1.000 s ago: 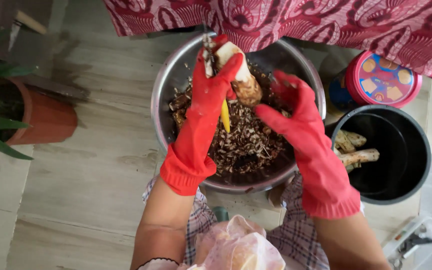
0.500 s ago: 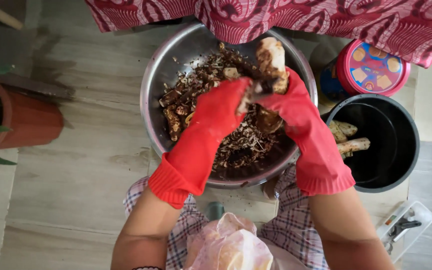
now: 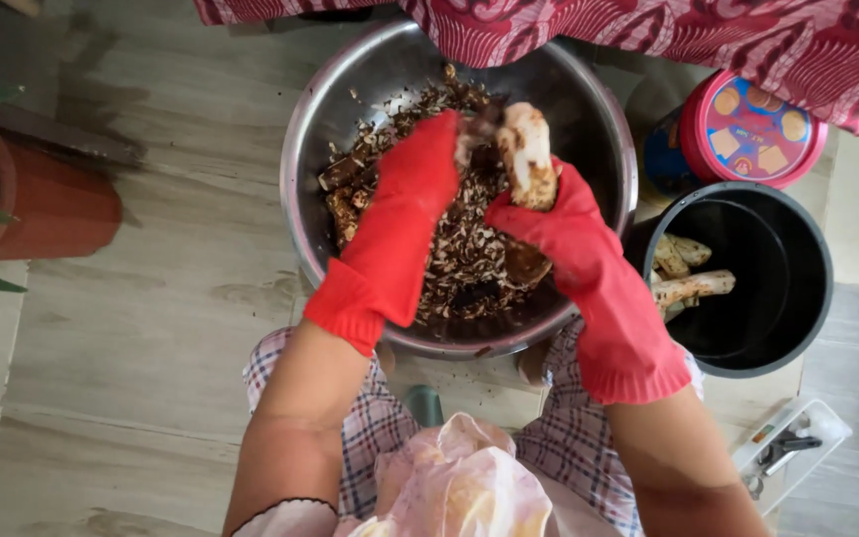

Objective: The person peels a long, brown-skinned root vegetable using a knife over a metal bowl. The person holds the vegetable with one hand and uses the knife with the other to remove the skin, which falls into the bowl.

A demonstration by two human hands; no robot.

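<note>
Both my hands wear red rubber gloves over a large steel bowl (image 3: 310,169) full of brown peelings (image 3: 469,254). My right hand (image 3: 549,219) grips a pale, partly peeled root (image 3: 527,154) above the bowl's middle. My left hand (image 3: 420,174) is closed beside the root's upper end, touching it; whatever it holds is hidden by the glove.
A black bucket (image 3: 797,298) at right holds several peeled roots (image 3: 683,283). A round red-lidded tin (image 3: 753,129) stands behind it. A terracotta plant pot (image 3: 52,204) sits at left. Red patterned cloth (image 3: 668,35) hangs at top. A clear box with tools (image 3: 792,452) lies lower right.
The root passed from my left hand to my right hand. Both hands came together over the bowl, and the yellow tool seen earlier in my left hand is out of sight.
</note>
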